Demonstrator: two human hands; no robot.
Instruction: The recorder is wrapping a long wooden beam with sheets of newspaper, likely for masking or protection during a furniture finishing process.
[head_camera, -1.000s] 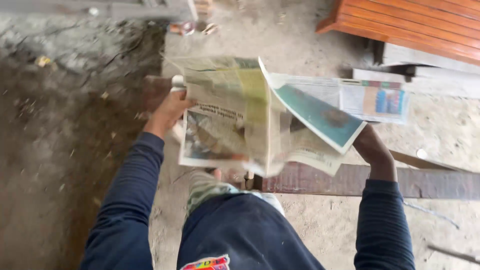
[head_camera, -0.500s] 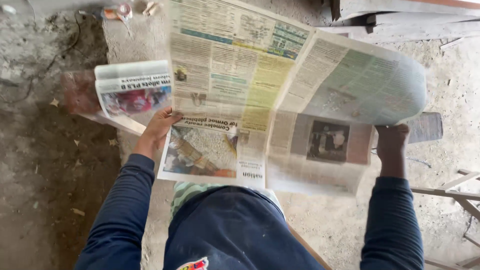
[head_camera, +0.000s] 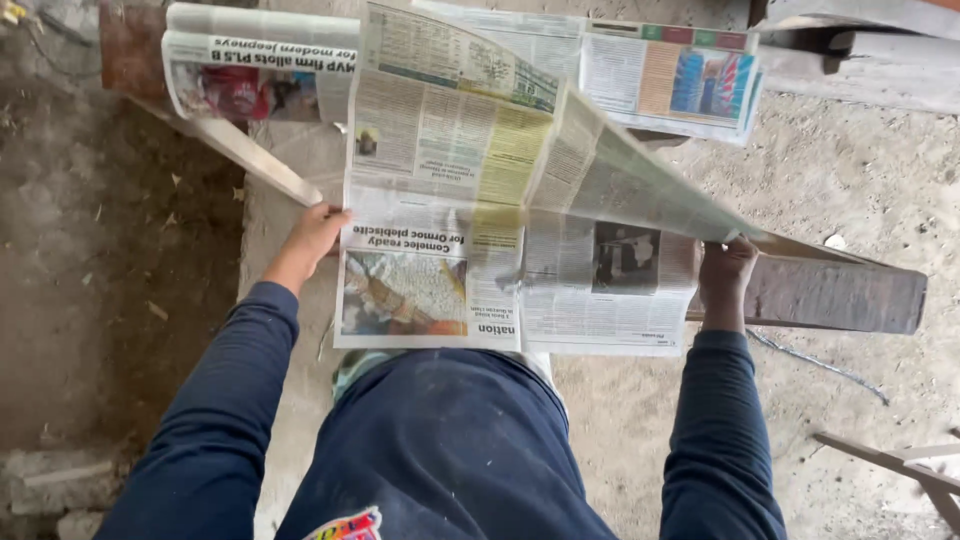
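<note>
Paper sheet (head_camera: 500, 190) spread, fingers (head_camera: 322, 222) gripping both edges

— What is different now from a second ago?

— The newspaper (head_camera: 500, 200) was bunched and half folded then. Now it is spread wide between the left hand (head_camera: 312, 238) and the right hand (head_camera: 727, 268), and its right page has dropped lower than half a second ago.

— And around it?

— The view has shifted. The folded paper (head_camera: 255, 70) now sits at the top left, another paper (head_camera: 670, 80) appears again at the top right, and the dark plank (head_camera: 840, 295) shows again beside the right hand.
</note>
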